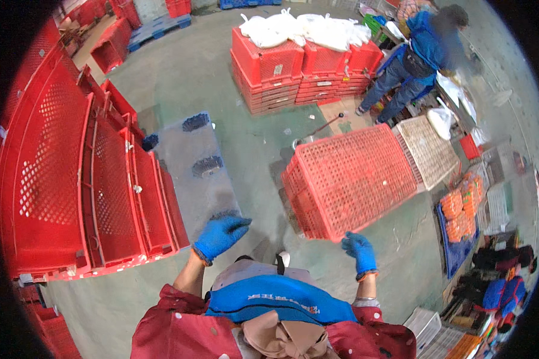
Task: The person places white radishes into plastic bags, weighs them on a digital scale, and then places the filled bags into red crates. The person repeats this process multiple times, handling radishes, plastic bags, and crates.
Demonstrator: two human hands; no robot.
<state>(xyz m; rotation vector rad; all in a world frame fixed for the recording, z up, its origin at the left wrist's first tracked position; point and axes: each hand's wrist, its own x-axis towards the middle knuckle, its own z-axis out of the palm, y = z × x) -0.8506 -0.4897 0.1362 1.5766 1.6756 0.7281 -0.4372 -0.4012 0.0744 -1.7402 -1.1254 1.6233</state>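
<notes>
My left hand (222, 237), in a blue knit glove with an orange cuff, hovers over the near end of a grey-blue plastic pallet (175, 148). Its fingers are bent, and nothing shows in them. My right hand (360, 254), gloved the same way, is at the near corner of an upside-down red perforated plastic crate (355, 175). Whether its curled fingers touch the crate's edge cannot be seen. Tall red plastic crates (112, 179) stand in stacks left of the pallet, nearest to my left hand.
Beyond are stacked red crates (269, 67) topped with white plastic bags (274, 29). A person (426, 58) in blue bends over a work table at the back right. A dirty white crate (429, 150) adjoins the red one. Bagged carrots (461, 211) lie on a blue pallet (456, 256) at right.
</notes>
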